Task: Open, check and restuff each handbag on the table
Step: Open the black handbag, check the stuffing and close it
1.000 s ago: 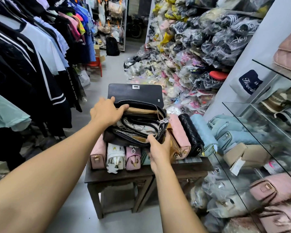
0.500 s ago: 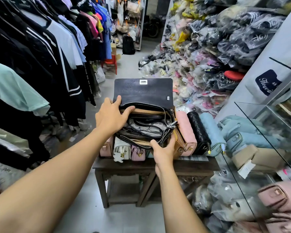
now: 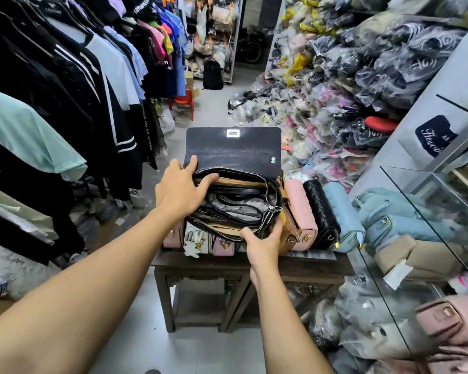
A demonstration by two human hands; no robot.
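Shifts hardly at all from half a second ago: same hold on the black handbag [image 3: 233, 149], same places for both hands. Keeps the bag over the front row of purses on the dark wooden table [image 3: 322, 265], resting or lifted impossible to tell, flap thrown back and away, silver clasp plate at its far edge, zip undone, mouth gaping.

Holds the far-left corner with the left hand [image 3: 180, 191]: thumb spread wide and laid over the far rim onto the tan lining, forefinger stretched up onto the flap's lower corner, remaining fingers hidden down the bag's end. Grips the near rim with the right hand [image 3: 262, 245]: thumb pressed on the zip edge, fingers curled under the bag's right end.

Inside the mouth, a looped black strap [image 3: 227, 209] over grey stuffing paper [image 3: 243, 201]; zip pull [image 3: 272, 210] at the right end.

Just right of the handbag, standing side by side: a tan bag [image 3: 288, 225], a pink quilted bag [image 3: 300, 211], a black quilted bag [image 3: 322, 211], a light blue bag [image 3: 343, 211]. Beneath its near edge, a pink purse [image 3: 173, 237], a white purse [image 3: 197, 236], a second pink purse [image 3: 223, 245].

To the left, a rail of hanging clothes [image 3: 65, 90]; to the right, a heap of plastic-wrapped goods [image 3: 349, 76] and glass shelves [image 3: 430, 211] with more bags.
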